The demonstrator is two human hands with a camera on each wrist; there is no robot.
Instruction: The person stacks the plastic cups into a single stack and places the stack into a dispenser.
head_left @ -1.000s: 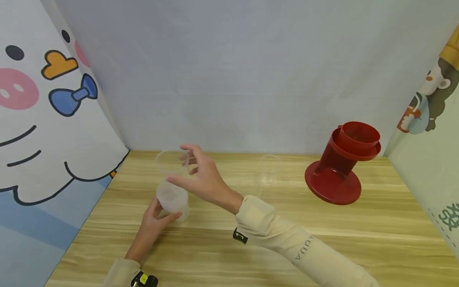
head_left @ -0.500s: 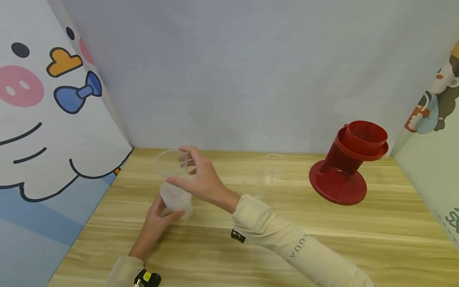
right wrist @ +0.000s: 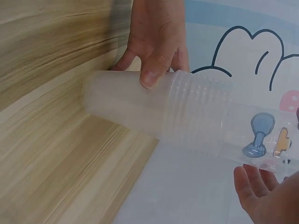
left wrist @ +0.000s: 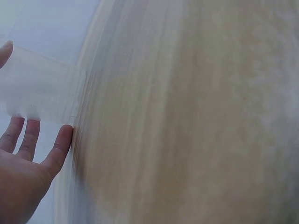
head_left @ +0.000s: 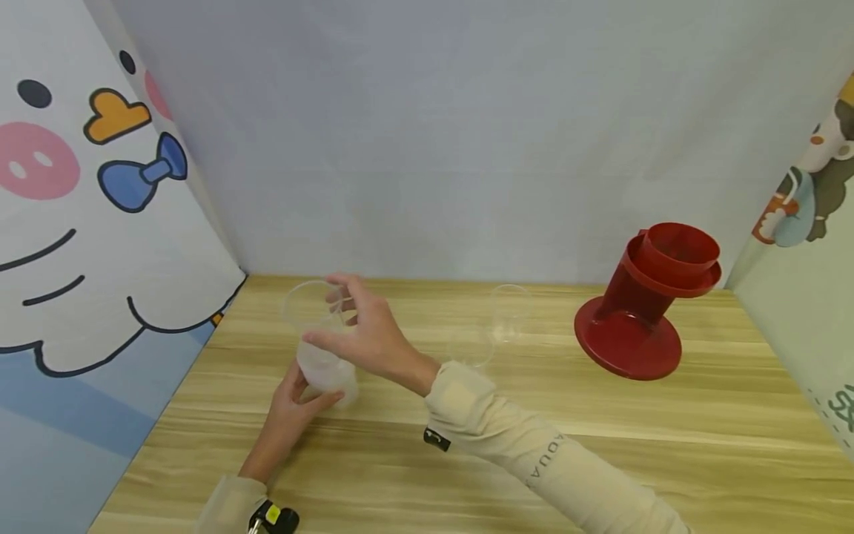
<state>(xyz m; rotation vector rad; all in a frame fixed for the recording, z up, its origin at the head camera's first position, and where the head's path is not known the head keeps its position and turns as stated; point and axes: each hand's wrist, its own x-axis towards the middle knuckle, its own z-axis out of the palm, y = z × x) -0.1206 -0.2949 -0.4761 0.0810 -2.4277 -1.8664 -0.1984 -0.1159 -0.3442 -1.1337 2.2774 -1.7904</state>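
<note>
Light wood table (head_left: 600, 445), grey back wall (head_left: 467, 133), cartoon side panels (head_left: 80, 222)

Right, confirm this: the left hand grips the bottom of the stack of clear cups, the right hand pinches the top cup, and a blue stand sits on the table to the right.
One thing is wrong: the stand is red, not blue, as the head view shows. The rest holds: the left hand grips the bottom of the stack of clear cups, and the right hand pinches the top cup.
</note>
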